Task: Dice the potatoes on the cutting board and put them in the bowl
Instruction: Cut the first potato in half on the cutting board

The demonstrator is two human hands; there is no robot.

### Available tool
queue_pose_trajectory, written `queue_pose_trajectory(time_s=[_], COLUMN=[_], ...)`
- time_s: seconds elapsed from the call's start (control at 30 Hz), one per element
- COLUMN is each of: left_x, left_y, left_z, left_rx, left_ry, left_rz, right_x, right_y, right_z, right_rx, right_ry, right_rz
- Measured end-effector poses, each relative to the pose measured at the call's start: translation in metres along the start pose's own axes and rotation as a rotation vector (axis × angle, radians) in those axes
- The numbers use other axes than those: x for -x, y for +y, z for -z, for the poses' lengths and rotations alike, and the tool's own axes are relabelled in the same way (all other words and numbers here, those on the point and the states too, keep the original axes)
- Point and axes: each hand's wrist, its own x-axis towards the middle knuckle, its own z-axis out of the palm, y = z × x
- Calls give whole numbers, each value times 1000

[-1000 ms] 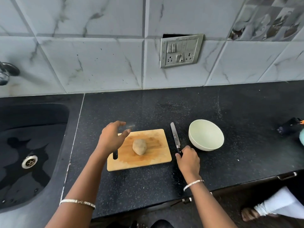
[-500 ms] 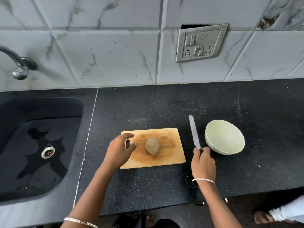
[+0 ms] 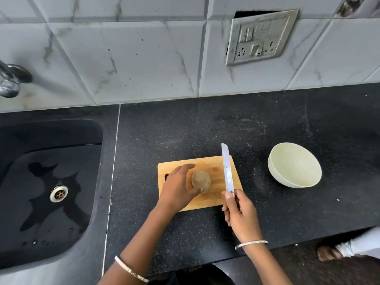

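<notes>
One whole brown potato (image 3: 202, 180) lies in the middle of the wooden cutting board (image 3: 217, 167). My left hand (image 3: 178, 188) curls round the potato's left side, thumb under its near end and fingers arched over the top. My right hand (image 3: 239, 213) grips the handle of a knife (image 3: 226, 167), whose blade points away from me over the board's right edge, lifted off the counter. The pale green bowl (image 3: 294, 165) stands empty to the right of the board.
A black sink (image 3: 49, 188) with a steel drain lies to the left, a tap (image 3: 9, 79) above it. The tiled wall carries a switch plate (image 3: 260, 38). The counter's front edge is near; a person's foot (image 3: 327, 253) shows below at right.
My right hand has lifted the knife from the counter and brought it over the board's right edge. My left hand has moved right and closed round the potato.
</notes>
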Motion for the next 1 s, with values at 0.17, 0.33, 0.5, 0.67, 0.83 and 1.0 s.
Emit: queue_pose_trajectory(time_s=[0.17, 0.33, 0.5, 0.67, 0.83, 1.0], left_x=[-11, -12, -8, -3, 1, 1], left_y=[-1, -5, -16, -26, -28, -26], left_z=[-17, -26, -34, -41, -43, -42], left_rx=[-62, 16, 140, 225, 267, 314], left_ry=[-8, -15, 68, 167, 189, 189], left_rz=[-56, -23, -22, -61, -83, -45], right_x=[0, 9, 13, 16, 16, 18], right_y=[10, 7, -1, -10, -16, -19], right_z=[-4, -3, -14, -27, -32, -40], right_rx=[20, 160, 398, 570, 712, 866], right_ry=[75, 117, 53, -3, 6, 33], right_rz=[-15, 47, 115, 146, 133, 122])
